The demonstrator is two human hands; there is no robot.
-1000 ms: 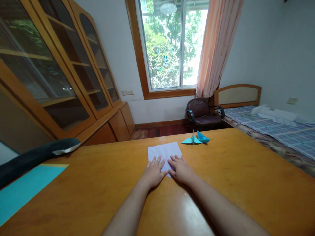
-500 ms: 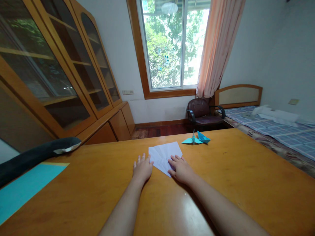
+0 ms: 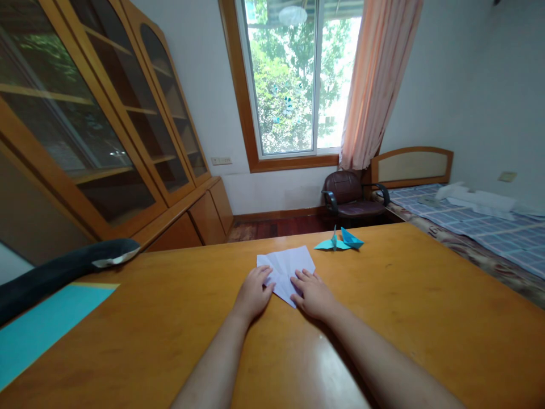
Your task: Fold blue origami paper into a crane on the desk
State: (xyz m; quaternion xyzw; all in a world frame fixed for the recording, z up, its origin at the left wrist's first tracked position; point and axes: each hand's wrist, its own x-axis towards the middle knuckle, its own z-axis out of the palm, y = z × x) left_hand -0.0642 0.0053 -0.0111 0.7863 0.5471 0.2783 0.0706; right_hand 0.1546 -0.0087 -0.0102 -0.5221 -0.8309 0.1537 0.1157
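Observation:
A creased sheet of white paper [image 3: 286, 267] lies on the wooden table, one corner pointing toward me. My left hand [image 3: 254, 292] rests over its left edge, fingertips on the paper and thumb apart. On the right side, my right hand [image 3: 314, 292] lies with fingers spread on the paper's lower right edge. Both hands are open and neither grips the sheet. Beyond my right hand stand a blue paper crane [image 3: 334, 244] and a blue folded paper boat [image 3: 352, 238], close beside each other.
Blue paper [image 3: 51, 324] with a yellow strip lies at the table's left, near a dark curved object [image 3: 63, 270]. Behind the wooden table [image 3: 409, 318] are a maroon armchair [image 3: 349, 196] and a bed [image 3: 468, 210]. A glass-fronted cabinet [image 3: 187, 176] stands left.
My left hand has moved right and onto the paper, its fingers now over the left edge. My right hand and the paper have stayed in place.

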